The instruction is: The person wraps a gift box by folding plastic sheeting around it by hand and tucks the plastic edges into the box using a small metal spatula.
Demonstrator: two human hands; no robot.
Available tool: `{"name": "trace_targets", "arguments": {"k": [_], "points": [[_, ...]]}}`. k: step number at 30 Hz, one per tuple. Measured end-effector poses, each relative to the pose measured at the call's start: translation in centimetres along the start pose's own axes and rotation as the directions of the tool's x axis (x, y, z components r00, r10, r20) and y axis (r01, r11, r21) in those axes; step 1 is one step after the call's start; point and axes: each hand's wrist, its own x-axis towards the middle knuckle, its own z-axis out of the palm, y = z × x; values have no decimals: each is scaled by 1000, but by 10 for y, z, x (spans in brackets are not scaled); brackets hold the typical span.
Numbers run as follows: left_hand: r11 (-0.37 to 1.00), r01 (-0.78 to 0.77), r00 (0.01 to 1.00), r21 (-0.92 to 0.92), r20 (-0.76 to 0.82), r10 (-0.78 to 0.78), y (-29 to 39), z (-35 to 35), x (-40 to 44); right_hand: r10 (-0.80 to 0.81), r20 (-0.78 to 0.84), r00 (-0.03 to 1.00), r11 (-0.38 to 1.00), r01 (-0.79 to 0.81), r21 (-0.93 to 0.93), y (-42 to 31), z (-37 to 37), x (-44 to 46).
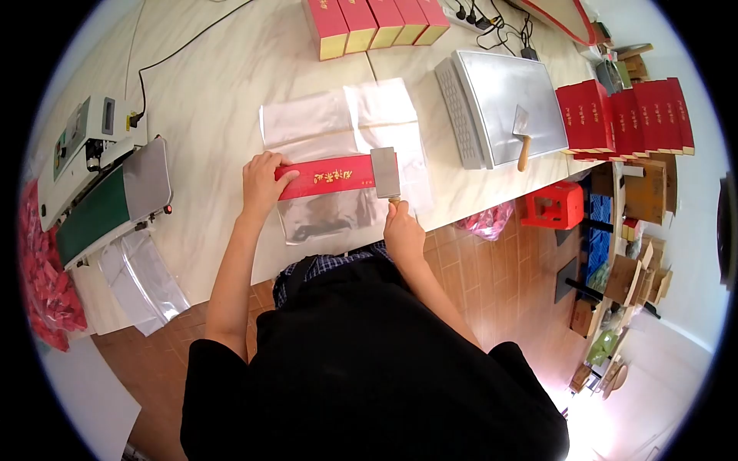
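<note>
A long red box [330, 177] with gold lettering lies crosswise before me on sheets of clear plastic film [323, 219]. Gripping its left end is my left hand [264, 180], thumb on the top face. My right hand [404, 230] is closed around the short handle of a scraper [386, 173]. The scraper's wide metal blade covers the right end of the box and appears to lie flat on it. Most of the handle is hidden in my fingers.
A metal-topped unit [507, 100] carries another scraper [522, 134]. Red boxes stand at the back [373, 27] and right [626, 119]. At left is a machine with a green belt [96, 223], beside plastic bags [142, 280]. A red stool [552, 206] stands beyond the table edge.
</note>
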Motion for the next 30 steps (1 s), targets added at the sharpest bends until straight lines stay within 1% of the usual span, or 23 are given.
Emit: {"name": "trace_targets", "arguments": {"k": [1,4,10,11,13,14,16,17,18,19,20,21,22,23,25,26,27,28,29,30], "points": [[1000,-9,1000,-4,-10,9,0,0,0,28,30,999,999,-29,21,1,-2,0],[1000,3,1000,-10,-7,-3,1,-1,-1,50,16,999,999,-50,14,5,-5,1],[999,22,999,-26,-47,-23,-1,2,-4,33,-35,999,999,-34,-28,18,-7,3],[999,32,997,-33,-65,-35,-3,1,-6,14,-40,999,999,-16,-40,20,-10,2],[995,98,991,-26,-92,-100,-14,-1,-11,27,-53,998,999,-28,-26,27,-21,1],[992,123,985,-38,-114,-127,-21,-3,-16,-4,-50,999,999,1,-47,31,-27,2],[967,225,954,-122,-176,-244,-39,-8,-29,-39,-140,989,995,52,89,40,-39,4],[957,257,941,-134,-193,-279,-46,-7,-35,-54,-178,983,984,82,157,43,-45,6],[886,330,890,-326,-204,-407,-55,-4,-41,-65,-152,986,971,98,219,43,-51,10],[778,372,830,-506,-194,-523,-63,-1,-46,-100,-140,985,971,127,204,41,-55,18],[766,384,811,-515,-208,-546,-72,1,-50,-189,-32,981,949,191,251,39,-58,26],[620,398,792,-677,-87,-604,-77,1,-53,-276,73,958,922,242,303,29,-63,32],[442,398,777,-804,40,-628,-80,2,-56,-384,131,914,895,333,297,19,-67,37],[430,394,764,-813,30,-644,-83,4,-58,-473,187,861,869,422,256,5,-69,43],[307,544,751,-781,291,-592,-71,-1,-55,-667,227,709,740,599,306,-16,-61,57],[294,541,743,-788,283,-607,-66,-2,-55,-736,259,625,676,655,337,-28,-56,64],[354,511,807,-783,295,-511,-62,-2,-55,-746,270,609,665,666,337,-34,-51,73],[412,474,859,-778,308,-408,-59,-3,-55,-780,328,533,623,708,332,-39,-43,82],[403,476,854,-782,302,-423,-57,-2,-54,-803,385,454,580,745,331,-43,-38,89],[431,485,851,-761,296,-434,-57,1,-52,-779,430,457,604,732,316,-50,-39,93]]}}
